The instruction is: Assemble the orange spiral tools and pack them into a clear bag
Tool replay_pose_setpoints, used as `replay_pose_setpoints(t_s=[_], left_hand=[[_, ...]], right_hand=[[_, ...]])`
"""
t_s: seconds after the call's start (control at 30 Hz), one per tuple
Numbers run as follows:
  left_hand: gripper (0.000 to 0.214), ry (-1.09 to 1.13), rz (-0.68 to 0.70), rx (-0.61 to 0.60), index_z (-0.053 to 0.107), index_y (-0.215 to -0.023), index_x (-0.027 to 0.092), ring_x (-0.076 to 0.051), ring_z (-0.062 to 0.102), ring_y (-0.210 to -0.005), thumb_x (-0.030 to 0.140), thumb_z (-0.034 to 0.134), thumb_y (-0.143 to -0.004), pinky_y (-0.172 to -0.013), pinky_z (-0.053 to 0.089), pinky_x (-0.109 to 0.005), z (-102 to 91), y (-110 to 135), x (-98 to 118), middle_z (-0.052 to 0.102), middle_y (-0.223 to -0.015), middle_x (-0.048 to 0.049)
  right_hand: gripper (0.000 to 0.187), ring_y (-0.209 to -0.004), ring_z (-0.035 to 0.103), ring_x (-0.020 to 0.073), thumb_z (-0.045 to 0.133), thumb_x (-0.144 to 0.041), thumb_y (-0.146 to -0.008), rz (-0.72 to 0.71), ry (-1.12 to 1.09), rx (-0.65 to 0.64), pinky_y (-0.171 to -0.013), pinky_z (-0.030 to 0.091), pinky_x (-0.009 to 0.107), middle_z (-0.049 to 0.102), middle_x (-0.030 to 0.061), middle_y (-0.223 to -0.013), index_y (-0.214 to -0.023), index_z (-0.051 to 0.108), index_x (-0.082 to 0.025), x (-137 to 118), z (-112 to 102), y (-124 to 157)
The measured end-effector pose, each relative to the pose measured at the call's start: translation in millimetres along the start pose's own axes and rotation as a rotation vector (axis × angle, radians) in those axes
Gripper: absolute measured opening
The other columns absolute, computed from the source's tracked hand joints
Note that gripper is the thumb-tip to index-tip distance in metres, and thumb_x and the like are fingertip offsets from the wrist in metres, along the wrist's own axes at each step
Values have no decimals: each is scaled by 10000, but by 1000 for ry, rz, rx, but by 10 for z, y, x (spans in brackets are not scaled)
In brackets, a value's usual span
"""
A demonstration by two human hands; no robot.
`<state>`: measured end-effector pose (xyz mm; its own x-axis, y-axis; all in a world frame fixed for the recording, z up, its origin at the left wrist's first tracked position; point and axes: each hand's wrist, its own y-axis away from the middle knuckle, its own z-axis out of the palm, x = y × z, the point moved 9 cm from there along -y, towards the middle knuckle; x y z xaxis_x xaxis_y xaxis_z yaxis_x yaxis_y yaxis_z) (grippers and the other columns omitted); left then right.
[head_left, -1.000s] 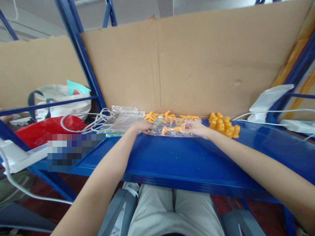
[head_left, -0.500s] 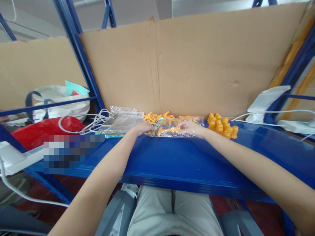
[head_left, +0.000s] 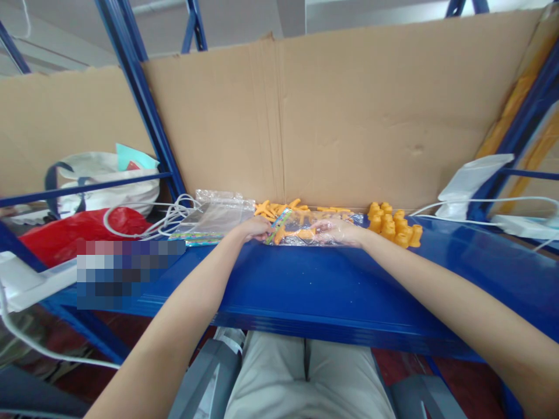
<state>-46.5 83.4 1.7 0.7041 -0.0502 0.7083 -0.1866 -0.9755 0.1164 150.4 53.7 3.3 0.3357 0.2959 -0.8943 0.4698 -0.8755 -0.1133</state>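
A clear plastic bag (head_left: pixel 290 240) with a colourful printed strip at its left end lies flat on the blue table. My left hand (head_left: pixel 258 228) is closed on that printed end. Inside the bag is an orange plastic piece (head_left: pixel 297 234), stretched lengthwise. My right hand (head_left: pixel 335 231) reaches in from the bag's right side, its fingers under the film and closed at the piece's right end. Glare on the film partly hides these fingertips. Just behind the bag lie several loose orange branching pieces (head_left: pixel 266 208).
Several orange stubby cylindrical parts (head_left: pixel 393 224) stand right of my right hand. Stacked clear bags (head_left: pixel 213 214) lie to the left, beside white cables (head_left: pixel 174 206). A cardboard panel (head_left: pixel 340 116) rises behind the blue table (head_left: pixel 297 285). A red bag (head_left: pixel 96 230) sits far left.
The orange piece has slid slightly left inside the bag, towards the printed end. My right hand has shifted a little with it; my left hand stays in place.
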Motion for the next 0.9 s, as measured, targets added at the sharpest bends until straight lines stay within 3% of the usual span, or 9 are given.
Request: replay_pose_setpoints(t_s=[0.27, 0.5, 0.57, 0.6, 0.7, 0.77, 0.83, 0.9], left_hand=[[342, 30, -41, -12, 414, -496, 176, -49, 331, -338, 217, 681, -707, -369, 235, -177, 12, 21, -13, 389, -355, 53], [281, -124, -75, 21, 477, -503, 164, -82, 397, -369, 197, 628, -738, -410, 307, -191, -58, 93, -2, 431, -366, 27], [220, -230, -91, 128, 520, -544, 161, -129, 501, -452, 190, 601, -747, -458, 370, -213, -167, 108, 15, 509, -437, -11], [166, -280, -74, 240, 555, -596, 158, -162, 566, -538, 184, 581, -757, -507, 413, -231, -264, 124, 58, 574, -520, -40], [153, -341, 136, 685, 620, -903, 142, -237, 632, -937, 175, 498, -817, -789, 487, -301, -548, 281, 330, 678, -940, -127], [297, -323, 357, 855, 552, -1132, 126, -243, 544, -1161, 194, 449, -862, -984, 418, -352, -558, 402, 516, 603, -1195, -162], [408, -316, 559, 866, 440, -1288, 120, -243, 409, -1316, 242, 420, -899, -1093, 317, -397, -435, 449, 657, 468, -1378, -184], [492, -331, 685, 794, 327, -1388, 142, -249, 247, -1416, 302, 395, -928, -1136, 235, -442, -258, 429, 739, 300, -1507, -182]], right_hand=[[311, -786, 590, 137, 733, -190, -596, 32, -81, -53, -730, 482, 253, 648, 1, -853, -895, 652, -198, 72, 38, -2], [280, -755, 626, 127, 694, -107, -619, 28, -81, -82, -748, 513, 251, 677, -9, -816, -879, 664, -206, 98, 60, -34], [270, -749, 632, 128, 685, -105, -628, 30, -73, -83, -751, 515, 252, 681, -11, -794, -880, 671, -203, 100, 69, -45], [268, -744, 634, 129, 681, -103, -629, 34, -71, -87, -754, 514, 254, 681, -12, -781, -878, 673, -202, 102, 77, -48], [254, -740, 636, 136, 674, -97, -626, 44, -75, -86, -772, 511, 269, 682, -13, -759, -857, 676, -204, 99, 89, -51], [238, -747, 636, 143, 672, -100, -628, 43, -75, -89, -793, 506, 283, 680, -10, -756, -843, 677, -204, 86, 100, -47], [226, -741, 632, 144, 668, -97, -631, 38, -75, -104, -811, 500, 294, 672, -13, -739, -830, 674, -202, 64, 124, -39], [223, -721, 623, 137, 660, -86, -628, 37, -81, -122, -815, 497, 294, 663, -22, -721, -820, 668, -200, 40, 159, -29]])
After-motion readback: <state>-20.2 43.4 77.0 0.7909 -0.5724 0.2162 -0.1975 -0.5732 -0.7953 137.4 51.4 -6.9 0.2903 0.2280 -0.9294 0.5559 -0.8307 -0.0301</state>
